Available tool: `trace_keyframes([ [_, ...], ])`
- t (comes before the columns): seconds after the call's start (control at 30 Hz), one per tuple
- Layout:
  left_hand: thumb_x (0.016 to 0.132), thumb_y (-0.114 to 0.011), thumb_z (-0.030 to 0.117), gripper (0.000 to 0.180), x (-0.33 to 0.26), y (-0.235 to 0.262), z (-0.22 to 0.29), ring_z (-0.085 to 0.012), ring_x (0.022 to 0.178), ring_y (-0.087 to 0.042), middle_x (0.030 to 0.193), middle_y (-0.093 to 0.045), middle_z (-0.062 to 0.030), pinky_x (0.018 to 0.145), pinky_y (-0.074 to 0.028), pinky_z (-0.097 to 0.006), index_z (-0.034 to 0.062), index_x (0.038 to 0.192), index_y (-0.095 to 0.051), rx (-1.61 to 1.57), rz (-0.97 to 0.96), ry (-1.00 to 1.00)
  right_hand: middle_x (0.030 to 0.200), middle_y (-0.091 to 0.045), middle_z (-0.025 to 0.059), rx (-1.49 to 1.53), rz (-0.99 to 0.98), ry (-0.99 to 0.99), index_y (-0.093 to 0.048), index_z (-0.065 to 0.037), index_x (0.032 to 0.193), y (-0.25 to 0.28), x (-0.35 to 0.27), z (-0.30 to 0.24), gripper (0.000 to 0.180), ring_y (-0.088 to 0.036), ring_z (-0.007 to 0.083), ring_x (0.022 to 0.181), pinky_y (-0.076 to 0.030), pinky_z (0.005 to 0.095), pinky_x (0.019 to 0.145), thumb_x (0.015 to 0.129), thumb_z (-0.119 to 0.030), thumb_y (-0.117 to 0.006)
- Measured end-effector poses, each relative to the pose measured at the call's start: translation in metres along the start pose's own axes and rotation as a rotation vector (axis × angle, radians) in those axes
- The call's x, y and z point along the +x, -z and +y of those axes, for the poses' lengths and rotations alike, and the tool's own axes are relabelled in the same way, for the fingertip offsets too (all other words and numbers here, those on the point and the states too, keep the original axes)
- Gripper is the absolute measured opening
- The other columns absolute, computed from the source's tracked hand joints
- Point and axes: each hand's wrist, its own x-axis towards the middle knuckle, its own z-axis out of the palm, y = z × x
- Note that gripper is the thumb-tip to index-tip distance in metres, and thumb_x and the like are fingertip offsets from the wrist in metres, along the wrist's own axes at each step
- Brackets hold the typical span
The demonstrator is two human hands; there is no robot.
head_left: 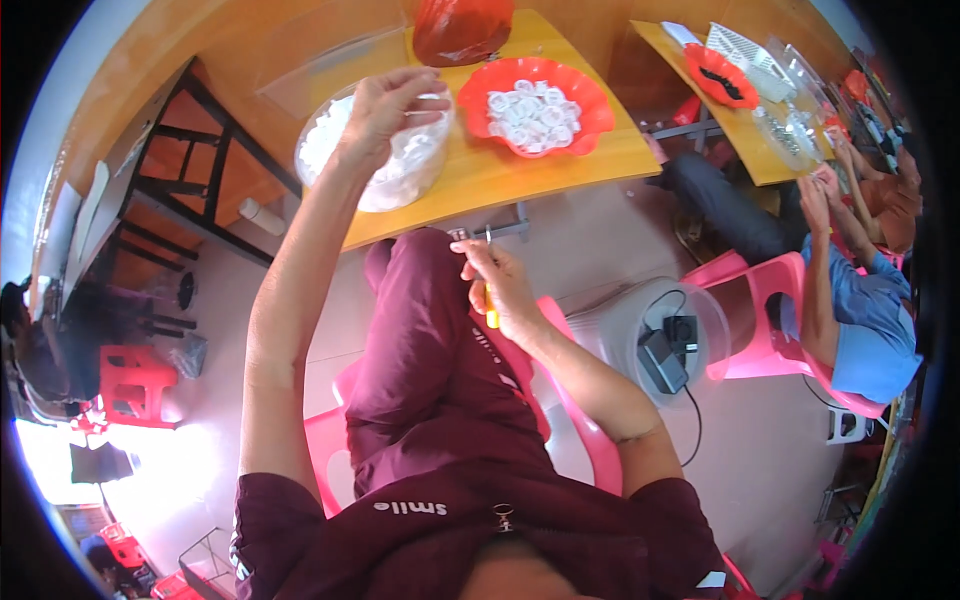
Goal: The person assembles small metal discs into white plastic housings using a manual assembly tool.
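Observation:
My left hand (385, 110) reaches up into a clear plastic tub (420, 180) full of small white pieces on the yellow table (540, 160); its fingers pinch together over the pieces. Over my knee, my right hand (500, 285) grips a small yellow-handled tool (491, 312) whose metal tips stick up above the fingers. A red scalloped bowl (590, 90) with several white ring-shaped pieces stands to the right of the tub.
A red plastic bag (460, 28) lies at the table's far edge. A white bucket (630, 335) with black adapters and a cable stands to my right. A person in blue (860, 330) sits on a pink chair at a second yellow table (745, 140). Pink chair under me.

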Motion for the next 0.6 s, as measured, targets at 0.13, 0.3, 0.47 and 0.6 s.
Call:
trace_keyframes([
  [0.13, 0.087, -0.056, 0.011, 0.022, 0.007, 0.058, 0.016, -0.0169, 0.073, -0.065, 0.087, -0.065, -0.0118, 0.064, -0.054, -0.024, -0.0042, 0.102, -0.060, 0.180, 0.179, -0.017, 0.061, -0.047, 0.0004, -0.051, -0.075, -0.067, -0.059, -0.007, 0.106, -0.001, -0.004, -0.007, 0.033, -0.036, 0.0034, 0.037, -0.027, 0.0181, 0.033, 0.093, -0.035, -0.047],
  [0.3, 0.081, -0.060, 0.007, 0.018, 0.037, 0.104, 0.003, -0.0146, 0.066, -0.062, 0.080, -0.065, -0.0107, 0.058, -0.053, -0.024, -0.0052, 0.093, -0.064, 0.437, 0.251, -0.052, 0.055, -0.046, -0.0020, -0.188, -0.101, -0.081, -0.062, -0.007, 0.101, -0.010, -0.009, 0.005, 0.030, -0.033, 0.0022, 0.037, -0.023, 0.0180, 0.033, 0.093, -0.033, -0.048],
  [0.47, 0.072, -0.066, 0.012, 0.016, 0.064, 0.074, -0.019, -0.0176, 0.070, -0.065, 0.073, -0.067, -0.0116, 0.066, -0.053, -0.030, 0.0041, 0.085, -0.070, 0.881, 0.209, -0.018, 0.054, -0.045, -0.0032, -0.222, -0.107, -0.072, -0.064, -0.008, 0.094, -0.010, -0.011, 0.011, 0.028, -0.035, 0.0015, 0.039, -0.024, 0.0172, 0.033, 0.092, -0.033, -0.050],
  [0.6, 0.065, -0.071, 0.015, 0.025, 0.086, 0.047, -0.039, -0.0288, 0.093, -0.062, 0.095, -0.065, -0.0150, 0.084, -0.049, -0.036, 0.0118, 0.090, -0.069, 1.150, 0.225, -0.018, 0.055, -0.046, -0.0032, -0.211, -0.122, -0.082, -0.064, -0.008, 0.092, -0.015, -0.012, 0.007, 0.026, -0.035, 0.0011, 0.039, -0.023, 0.0167, 0.034, 0.091, -0.031, -0.051],
])
